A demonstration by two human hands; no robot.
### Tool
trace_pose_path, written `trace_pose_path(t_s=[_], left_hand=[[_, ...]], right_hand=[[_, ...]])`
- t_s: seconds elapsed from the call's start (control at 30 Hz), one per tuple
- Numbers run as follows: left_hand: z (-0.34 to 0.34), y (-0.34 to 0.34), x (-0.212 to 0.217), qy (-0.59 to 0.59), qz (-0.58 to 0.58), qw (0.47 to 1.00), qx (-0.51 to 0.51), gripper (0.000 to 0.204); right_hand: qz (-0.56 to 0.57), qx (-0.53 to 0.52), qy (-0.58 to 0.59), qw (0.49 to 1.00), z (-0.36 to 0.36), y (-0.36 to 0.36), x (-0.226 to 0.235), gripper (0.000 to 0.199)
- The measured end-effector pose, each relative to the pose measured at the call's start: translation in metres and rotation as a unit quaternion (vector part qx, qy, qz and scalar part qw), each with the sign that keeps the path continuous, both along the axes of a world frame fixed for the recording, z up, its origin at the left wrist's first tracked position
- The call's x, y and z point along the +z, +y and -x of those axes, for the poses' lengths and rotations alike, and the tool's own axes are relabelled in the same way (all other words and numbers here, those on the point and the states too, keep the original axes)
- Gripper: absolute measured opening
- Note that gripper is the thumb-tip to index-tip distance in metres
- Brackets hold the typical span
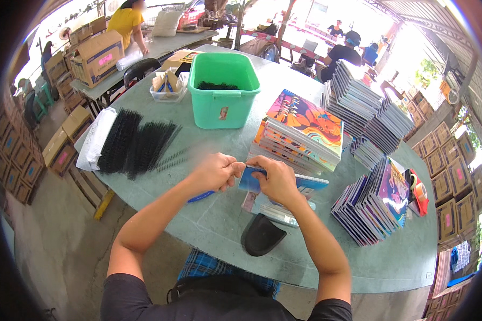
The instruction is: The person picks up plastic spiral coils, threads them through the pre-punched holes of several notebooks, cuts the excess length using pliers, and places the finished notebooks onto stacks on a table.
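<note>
Head view: both hands at table edge. Right hand grip clamps blue notebook; left hand pinches its corner, blue pen underneath. Risk, I'd guess: notebook slips, knocks into colourful notebook stack just behind.

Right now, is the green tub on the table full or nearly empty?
Nearly empty. The green tub stands upright on the table, and only a thin layer of black spirals shows at its bottom, well below the rim.
</note>
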State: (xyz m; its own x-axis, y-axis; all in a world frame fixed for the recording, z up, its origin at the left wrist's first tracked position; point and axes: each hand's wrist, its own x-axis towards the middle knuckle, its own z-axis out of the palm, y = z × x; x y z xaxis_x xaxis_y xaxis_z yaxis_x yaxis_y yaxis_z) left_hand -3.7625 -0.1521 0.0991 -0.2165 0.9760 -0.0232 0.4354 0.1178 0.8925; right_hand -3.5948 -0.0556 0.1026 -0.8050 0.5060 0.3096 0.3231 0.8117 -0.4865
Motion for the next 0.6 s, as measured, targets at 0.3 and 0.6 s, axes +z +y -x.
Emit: trace_pose_path(t_s=[0.3,0.6], left_hand=[[0.009,0.001,0.002,0.197,-0.094,0.975,-0.050,0.021],[0.023,0.008,0.001,0.127,-0.086,0.987,-0.047,0.020]], right_hand=[[-0.049,-0.001,-0.008,0.999,-0.007,0.003,-0.007,0.012],[-0.079,-0.040,-0.005,0.996,0.001,0.010,-0.012,0.024]])
